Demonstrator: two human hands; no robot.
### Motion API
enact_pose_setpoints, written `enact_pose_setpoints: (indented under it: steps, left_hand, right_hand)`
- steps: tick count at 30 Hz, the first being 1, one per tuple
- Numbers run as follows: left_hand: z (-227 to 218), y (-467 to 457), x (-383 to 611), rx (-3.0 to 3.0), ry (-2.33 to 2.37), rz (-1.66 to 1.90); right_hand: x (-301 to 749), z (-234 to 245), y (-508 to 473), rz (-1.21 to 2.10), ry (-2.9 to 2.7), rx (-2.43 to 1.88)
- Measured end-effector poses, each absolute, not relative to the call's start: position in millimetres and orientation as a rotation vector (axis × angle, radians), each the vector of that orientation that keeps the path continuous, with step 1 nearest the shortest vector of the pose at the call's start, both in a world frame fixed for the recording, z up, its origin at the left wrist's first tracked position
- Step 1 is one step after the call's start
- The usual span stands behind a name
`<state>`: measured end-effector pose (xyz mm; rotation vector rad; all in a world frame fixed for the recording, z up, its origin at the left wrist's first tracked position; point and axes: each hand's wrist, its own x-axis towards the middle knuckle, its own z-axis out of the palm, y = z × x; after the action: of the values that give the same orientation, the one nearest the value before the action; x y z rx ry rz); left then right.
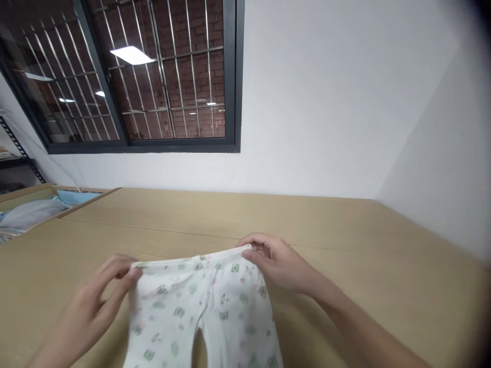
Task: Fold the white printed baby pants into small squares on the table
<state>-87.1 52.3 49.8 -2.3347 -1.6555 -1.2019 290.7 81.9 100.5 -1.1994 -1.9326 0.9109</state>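
Note:
A small pair of white pants (180, 301) with green printed motifs is spread between my hands, waistband toward the far side. My left hand (95, 301) pinches the left end of the waistband between thumb and fingers. At the other end, my right hand (274, 260) grips the right corner of the waistband, its fingers curled behind the cloth. An opening shows between the two legs, and their lower ends run out of the bottom of the view.
A wide wooden tabletop (364, 266) lies under the pants, with a seam across it. At the far left is a wood-edged bin (90, 200) holding blue and white cloth (34, 213). Behind stand a white wall (307, 102) and a barred window (164, 76).

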Motion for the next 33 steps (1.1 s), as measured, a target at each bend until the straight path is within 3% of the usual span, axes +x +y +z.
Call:
enact_pose_setpoints:
  steps: [4, 9, 14, 25, 33]
  left_hand:
    - [20, 122, -50, -2.511, -1.778, -1.227]
    - [-38, 194, -19, -2.566, -1.735, -1.156]
    - [-67, 245, -2, -2.568, -1.747, -1.059]
    - [-77, 306, 27, -2.447, -1.927, -0.712]
    - [-38, 270, 65, -2.429, -1.975, -0.672]
  right_hand:
    - [307, 57, 120, 0.544, -1.974, -1.337]
    - [318, -14, 176, 0.348, -2.036, -1.463]
    - [323, -50, 219, 0.156, -2.054, -1.599]
    - [324, -72, 265, 0.031, -2.053, -1.721]
    - [323, -75, 263, 0.001, -2.014, -1.768]
